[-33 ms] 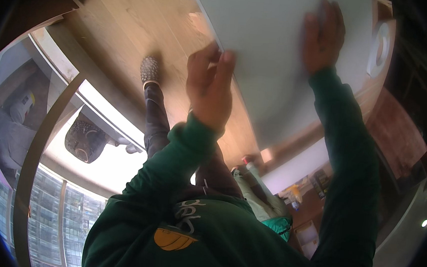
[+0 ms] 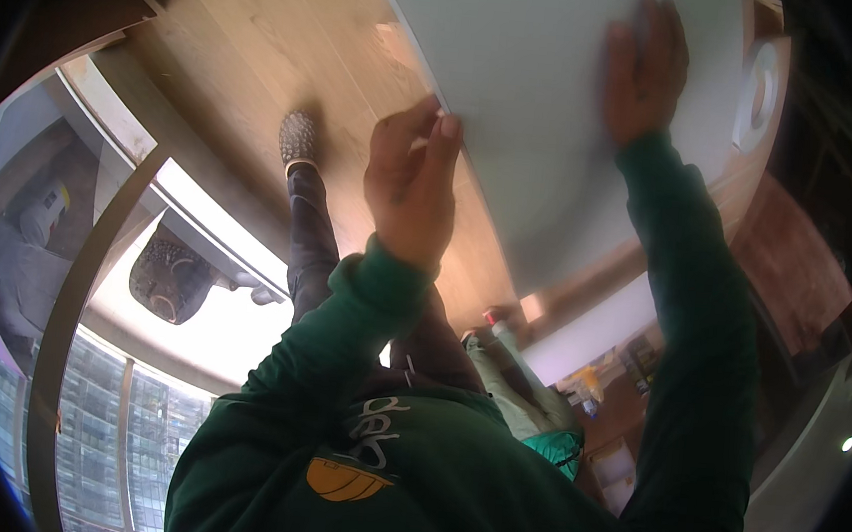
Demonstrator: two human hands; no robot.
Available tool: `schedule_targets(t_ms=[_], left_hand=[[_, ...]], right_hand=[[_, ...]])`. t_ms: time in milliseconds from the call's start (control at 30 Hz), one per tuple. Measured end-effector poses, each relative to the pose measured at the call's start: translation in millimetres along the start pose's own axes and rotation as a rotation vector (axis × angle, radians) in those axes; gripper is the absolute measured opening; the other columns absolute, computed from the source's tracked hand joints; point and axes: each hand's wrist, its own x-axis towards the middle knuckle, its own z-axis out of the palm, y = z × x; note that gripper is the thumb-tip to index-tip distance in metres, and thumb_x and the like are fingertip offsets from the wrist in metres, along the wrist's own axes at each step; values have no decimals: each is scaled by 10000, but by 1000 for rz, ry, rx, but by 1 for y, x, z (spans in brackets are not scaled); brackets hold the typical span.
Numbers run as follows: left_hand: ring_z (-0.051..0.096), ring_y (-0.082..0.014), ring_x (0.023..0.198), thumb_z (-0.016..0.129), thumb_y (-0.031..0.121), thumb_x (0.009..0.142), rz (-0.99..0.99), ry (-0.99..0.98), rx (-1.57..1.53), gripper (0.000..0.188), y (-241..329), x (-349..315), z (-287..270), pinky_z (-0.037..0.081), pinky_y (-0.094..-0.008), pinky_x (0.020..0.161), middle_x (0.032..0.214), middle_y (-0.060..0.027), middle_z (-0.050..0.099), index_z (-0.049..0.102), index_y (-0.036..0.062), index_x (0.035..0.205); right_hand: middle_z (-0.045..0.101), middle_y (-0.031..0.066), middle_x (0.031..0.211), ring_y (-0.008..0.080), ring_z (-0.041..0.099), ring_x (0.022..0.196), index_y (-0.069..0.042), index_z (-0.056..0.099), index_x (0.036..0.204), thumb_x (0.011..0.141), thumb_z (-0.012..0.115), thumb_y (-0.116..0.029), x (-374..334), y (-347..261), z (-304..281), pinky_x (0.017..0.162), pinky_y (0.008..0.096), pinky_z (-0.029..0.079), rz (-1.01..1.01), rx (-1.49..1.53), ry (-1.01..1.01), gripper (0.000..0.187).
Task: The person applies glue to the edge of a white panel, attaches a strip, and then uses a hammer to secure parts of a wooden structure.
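Observation:
A large, smooth pale grey panel (image 2: 547,126) fills the upper middle, its long left edge running down past my left hand. My left hand (image 2: 412,185) is closed in a pinch at that edge, thumb and fingertips together. A small pale bit shows at the fingertips, too small to name. Farther right, my right hand (image 2: 646,78) lies on the panel with the fingers stretched out and the thumb apart. I see nothing held in it. Both forearms are in green sleeves.
Wooden flooring (image 2: 254,32) lies left of the panel, with my shoe (image 2: 298,136) on it. A white ring-shaped piece (image 2: 757,97) is at the far right. Another person's light trousers (image 2: 512,378) show low in the middle. Windows (image 2: 97,440) are at the lower left.
My left hand has shifted slightly nearer to me along the panel's edge, still pinched. My right hand has barely moved.

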Motion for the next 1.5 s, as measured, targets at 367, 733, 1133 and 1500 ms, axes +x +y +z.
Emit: schedule_targets(t_ms=[367, 733, 1133, 1500], left_hand=[[707, -139, 804, 721, 184, 964, -309, -224, 292, 292, -9, -26, -23, 578, -252, 765, 884, -107, 736, 681, -87, 1066], [692, -187, 745, 723, 181, 921, -244, -473, 445, 199, -51, -76, -28, 542, -308, 666, 863, -111, 717, 697, -13, 957], [678, -110, 779, 761, 177, 913, -57, -670, 513, 221, -91, -106, -28, 540, -260, 711, 847, -74, 746, 713, -35, 951], [706, -192, 831, 733, 216, 900, 84, -827, 854, 175, -78, -114, -22, 565, -323, 775, 871, -73, 730, 724, 42, 888]], right_hand=[[427, 304, 1476, 479, 415, 1336, 20, 480, 1417, 1024, 495, -338, 0, -15, -13, 1148, 509, 320, 130, -94, -121, 531], [438, 307, 1460, 488, 421, 1321, 15, 491, 1401, 1018, 505, -353, -4, -9, -9, 1137, 524, 328, 104, -91, -79, 531], [441, 311, 1455, 488, 421, 1323, 5, 487, 1407, 1017, 517, -376, -1, -10, -12, 1128, 540, 326, 89, -83, -54, 547], [394, 226, 1545, 429, 330, 1443, -120, 503, 1431, 959, 533, -486, 2, -9, -5, 1185, 618, 206, 213, -87, -84, 598]])
